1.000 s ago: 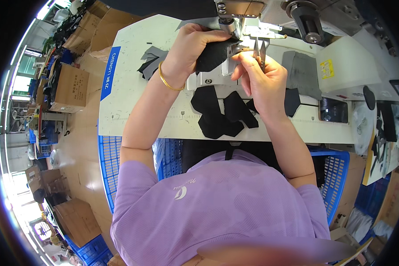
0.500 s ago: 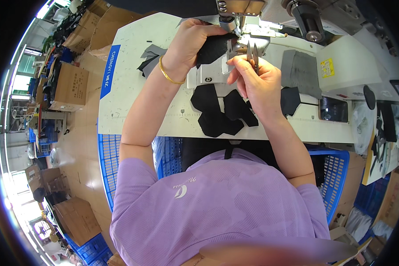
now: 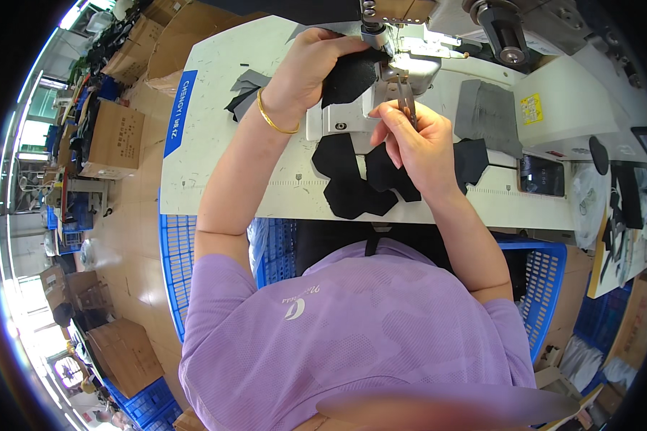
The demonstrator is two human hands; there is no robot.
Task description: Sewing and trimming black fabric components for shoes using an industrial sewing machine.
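My left hand (image 3: 303, 75) is closed on the edge of a black fabric piece (image 3: 352, 77), beside the presser foot of the sewing machine (image 3: 374, 34). In my right hand (image 3: 425, 140) is a pair of dark thread snips (image 3: 406, 100), points away from me and close to the machine's needle area. The snips' blades look nearly together. Below my hands lie joined black fabric pieces (image 3: 349, 183) with angular outlines; my right hand partly covers some of them. Where the left fingertips meet the cloth is partly hidden.
A stack of grey fabric pieces (image 3: 487, 118) lies at the right, with a phone (image 3: 541, 176) near it. Grey and black scraps (image 3: 248, 90) are left of my wrist. Blue baskets (image 3: 176, 248) stand below the white table (image 3: 223, 165). Cardboard boxes (image 3: 111, 140) line the left.
The snips' blades, apart before, have come nearly together and moved slightly nearer me. My left hand stays by the machine with the fabric.
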